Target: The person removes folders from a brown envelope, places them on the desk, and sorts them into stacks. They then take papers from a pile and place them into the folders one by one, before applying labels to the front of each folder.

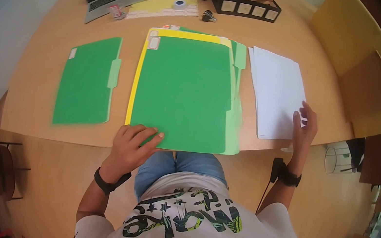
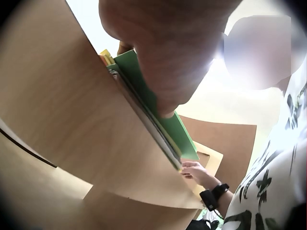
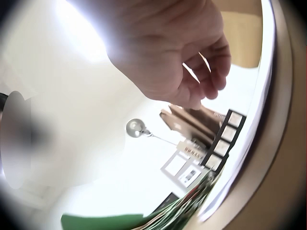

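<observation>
left hand (image 1: 133, 147), spread, is seemingly steadying green folder (image 1: 182, 93) at desk (image 1: 26, 99) front edge; right hand (image 1: 305, 129), loosely bent, is hovering by paper (image 1: 275, 92), probably needing a pinch.

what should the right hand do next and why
Probably close its thumb and fingers on the right edge of the white papers. The right hand is at that edge, its fingers loosely bent with nothing gripped, while the left hand rests on the near left corner of the top green folder, which likely leaves the right one free for this.
</observation>
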### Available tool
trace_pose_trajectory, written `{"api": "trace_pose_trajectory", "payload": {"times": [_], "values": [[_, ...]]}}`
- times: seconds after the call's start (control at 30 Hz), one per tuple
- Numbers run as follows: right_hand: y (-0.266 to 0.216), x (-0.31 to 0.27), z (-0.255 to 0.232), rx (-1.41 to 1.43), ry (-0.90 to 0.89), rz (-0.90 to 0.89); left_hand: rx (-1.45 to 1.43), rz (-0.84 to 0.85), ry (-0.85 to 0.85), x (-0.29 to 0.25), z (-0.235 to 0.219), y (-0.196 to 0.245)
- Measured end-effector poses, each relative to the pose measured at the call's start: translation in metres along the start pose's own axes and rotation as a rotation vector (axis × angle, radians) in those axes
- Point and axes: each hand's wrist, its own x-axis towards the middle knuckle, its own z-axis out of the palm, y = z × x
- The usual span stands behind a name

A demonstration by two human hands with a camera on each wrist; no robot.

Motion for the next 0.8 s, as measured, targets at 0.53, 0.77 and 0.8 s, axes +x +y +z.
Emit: {"api": "trace_pose_trajectory", "payload": {"times": [0.53,0.77,0.8], "values": [[-0.089,-0.058,0.078,0.632,-0.517,0.15,0.607,-0.31,0.548,-0.077,-0.084,-0.119],[-0.089,-0.058,0.079,0.587,-0.502,0.108,0.406,-0.502,0.102,-0.124,-0.073,-0.126],[-0.088,-0.058,0.079,0.589,-0.504,0.109,0.361,-0.538,0.084,-0.128,-0.073,-0.125]]}}
